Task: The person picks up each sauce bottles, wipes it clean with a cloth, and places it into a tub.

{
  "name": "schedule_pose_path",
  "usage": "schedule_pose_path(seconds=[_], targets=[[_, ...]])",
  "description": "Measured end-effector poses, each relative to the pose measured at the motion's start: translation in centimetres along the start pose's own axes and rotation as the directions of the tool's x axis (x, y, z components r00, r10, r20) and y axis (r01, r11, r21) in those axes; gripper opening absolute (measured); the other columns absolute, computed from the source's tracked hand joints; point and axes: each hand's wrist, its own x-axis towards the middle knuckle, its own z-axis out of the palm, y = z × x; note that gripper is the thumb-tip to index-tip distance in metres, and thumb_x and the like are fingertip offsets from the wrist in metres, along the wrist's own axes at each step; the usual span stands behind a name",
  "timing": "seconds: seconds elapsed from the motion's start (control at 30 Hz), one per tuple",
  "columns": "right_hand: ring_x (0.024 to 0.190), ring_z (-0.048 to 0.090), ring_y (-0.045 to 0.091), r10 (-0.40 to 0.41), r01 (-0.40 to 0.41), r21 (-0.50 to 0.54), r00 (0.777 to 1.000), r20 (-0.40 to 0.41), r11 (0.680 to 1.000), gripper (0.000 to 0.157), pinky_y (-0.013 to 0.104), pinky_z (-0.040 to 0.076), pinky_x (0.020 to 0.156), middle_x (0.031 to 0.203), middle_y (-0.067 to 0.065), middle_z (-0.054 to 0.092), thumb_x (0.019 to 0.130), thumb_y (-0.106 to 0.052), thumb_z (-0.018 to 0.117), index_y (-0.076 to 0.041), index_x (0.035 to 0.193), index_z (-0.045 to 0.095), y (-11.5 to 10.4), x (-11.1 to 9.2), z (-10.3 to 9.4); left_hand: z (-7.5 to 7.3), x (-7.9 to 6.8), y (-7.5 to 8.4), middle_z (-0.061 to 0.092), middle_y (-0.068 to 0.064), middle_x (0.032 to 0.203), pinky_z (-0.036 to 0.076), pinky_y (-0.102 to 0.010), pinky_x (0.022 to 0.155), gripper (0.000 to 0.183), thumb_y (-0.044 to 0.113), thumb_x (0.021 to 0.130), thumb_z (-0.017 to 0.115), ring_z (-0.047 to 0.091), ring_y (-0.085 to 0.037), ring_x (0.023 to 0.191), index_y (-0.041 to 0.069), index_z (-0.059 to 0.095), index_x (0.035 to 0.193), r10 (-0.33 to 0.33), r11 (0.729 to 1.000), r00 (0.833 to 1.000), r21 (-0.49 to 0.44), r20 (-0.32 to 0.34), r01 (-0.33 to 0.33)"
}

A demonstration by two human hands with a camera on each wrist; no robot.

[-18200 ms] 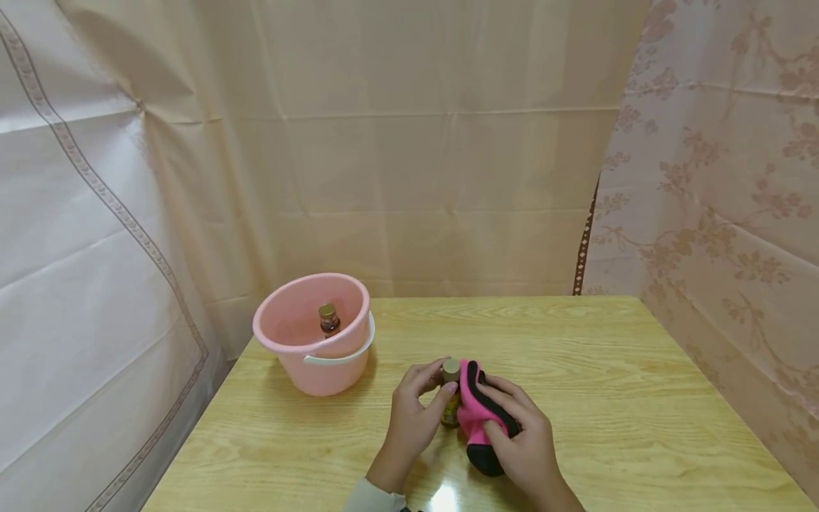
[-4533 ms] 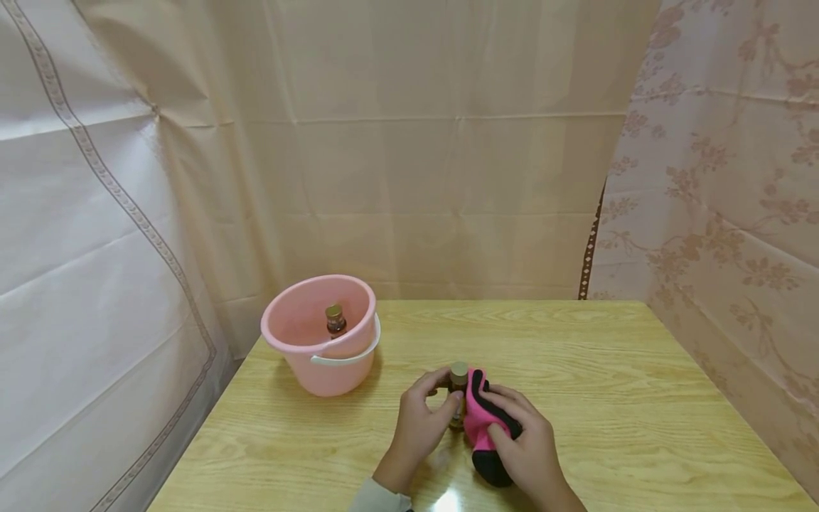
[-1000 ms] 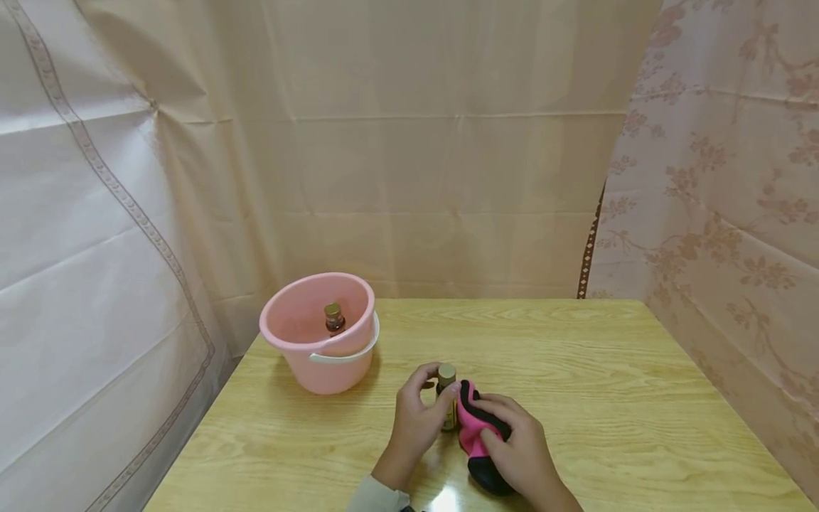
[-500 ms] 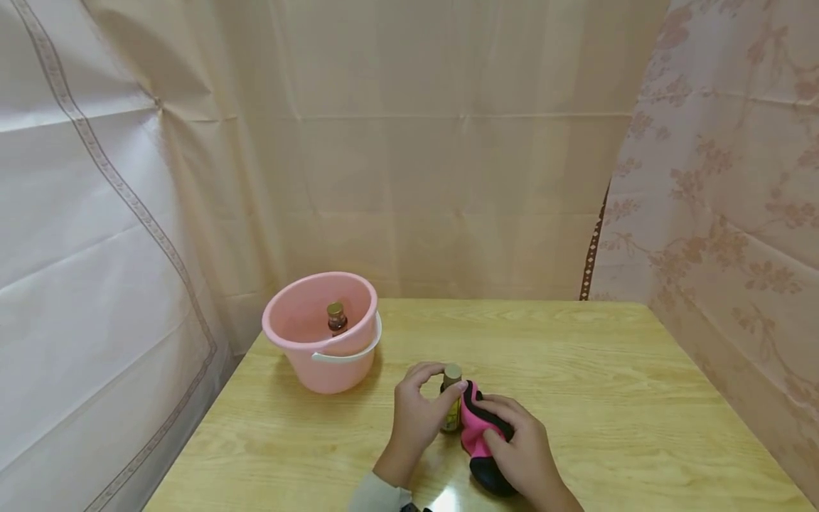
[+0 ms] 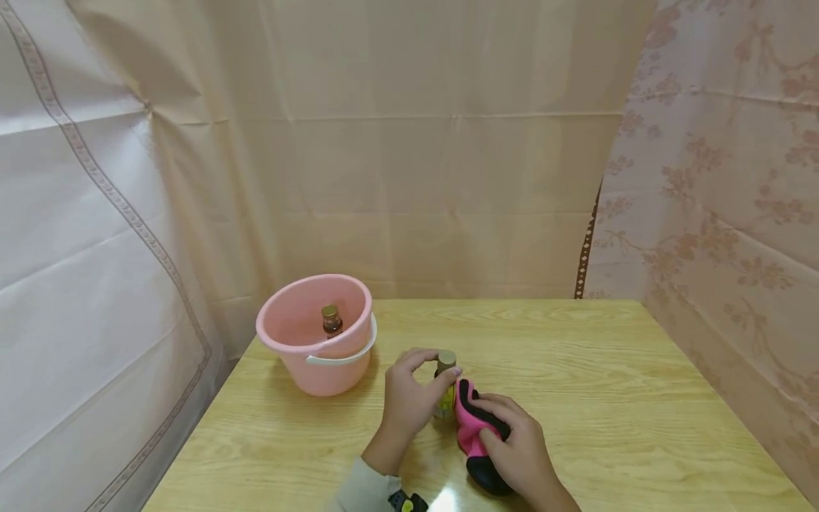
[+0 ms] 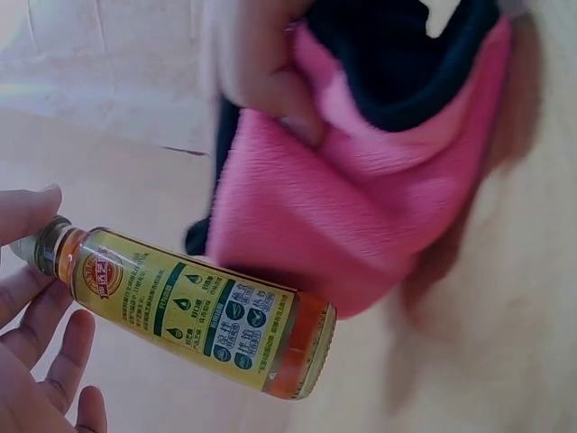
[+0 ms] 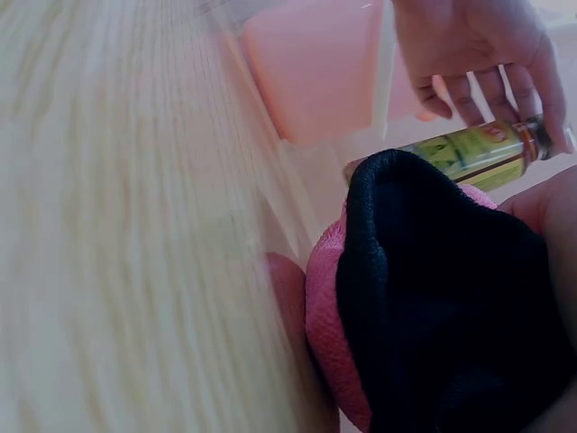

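My left hand (image 5: 407, 398) pinches a small glass bottle (image 6: 203, 311) at its gold-capped neck, between thumb and fingers. The bottle has a yellow-green label and orange-red contents; it is upright in the head view, and I cannot tell whether its base touches the table. Right beside it, my right hand (image 5: 521, 448) grips a soft pink fabric piece (image 6: 352, 198) with black trim and a black end. A wide black-rimmed opening (image 7: 392, 180) in this fabric faces the right wrist camera. Its exact kind is unclear.
A pink bucket (image 5: 326, 373) with a pale handle stands at the table's left back. Inside it is another bottle (image 5: 331, 321) with a gold cap. The wooden table (image 5: 608, 398) reaches to curtains (image 5: 435, 178) behind and at both sides.
Over the last half second, my left hand has moved the bottle slightly up and away from me in the head view. My right hand keeps its grip on the pink fabric piece.
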Motion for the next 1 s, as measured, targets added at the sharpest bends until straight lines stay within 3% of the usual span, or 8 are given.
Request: schedule_pose_path(seconds=[0.2,0.43,0.73,0.9,1.0], targets=[[0.119,0.065,0.01,-0.007,0.007,-0.017,1.0,-0.005,1.0,0.055,0.028,0.054,0.095,0.127,-0.012,0.069,0.077,0.005,0.073,-0.036,0.113,0.078,0.1,0.0,-0.1,-0.9,1.7,1.7,0.074,0.012,0.106,0.05,-0.052,0.099,0.026,0.042,0.084,0.086,0.065,-0.011,0.109,0.027,0.08,0.104,0.037,0.999,0.999,0.014,0.014,-0.037],[0.118,0.066,0.013,-0.004,0.004,0.016,1.0,0.003,1.0,0.058,0.025,0.055,0.092,0.127,-0.011,0.068,0.077,0.008,0.071,-0.038,0.112,0.077,0.2,-0.1,0.2,-2.3,4.1,4.5,0.076,0.005,0.107,0.054,-0.045,0.097,0.031,0.041,0.085,0.086,0.069,-0.013,0.108,0.019,0.08,0.105,0.094,0.988,0.995,0.118,0.024,-0.097],[0.122,0.065,0.014,0.021,-0.021,0.01,1.0,0.018,1.0,0.061,0.027,0.053,0.096,0.128,-0.014,0.068,0.077,0.008,0.072,-0.042,0.112,0.076,0.1,-0.1,0.5,-5.7,7.6,8.7,0.074,0.0,0.11,0.055,-0.048,0.094,0.036,0.042,0.086,0.084,0.068,-0.022,0.109,0.013,0.079,0.107,0.093,0.966,0.994,0.237,0.062,-0.105],[0.122,0.065,0.013,0.023,-0.023,0.017,0.999,0.023,1.0,0.06,0.026,0.053,0.096,0.128,-0.014,0.067,0.077,0.008,0.072,-0.04,0.112,0.077,0.0,-0.2,0.4,-7.8,9.7,10.6,0.076,0.0,0.106,0.048,-0.049,0.1,0.037,0.044,0.086,0.084,0.069,-0.024,0.108,0.012,0.079,0.105,0.137,0.921,0.987,0.358,0.082,-0.157],[0.122,0.065,0.013,0.022,-0.022,0.016,1.0,0.02,1.0,0.059,0.025,0.053,0.095,0.128,-0.014,0.067,0.077,0.009,0.072,-0.039,0.112,0.077,0.0,-0.2,0.3,-8.8,10.9,11.3,0.078,-0.001,0.105,0.04,-0.052,0.102,0.039,0.048,0.085,0.083,0.07,-0.023,0.106,0.013,0.079,0.103,0.128,0.883,0.99,0.448,0.062,-0.142]])
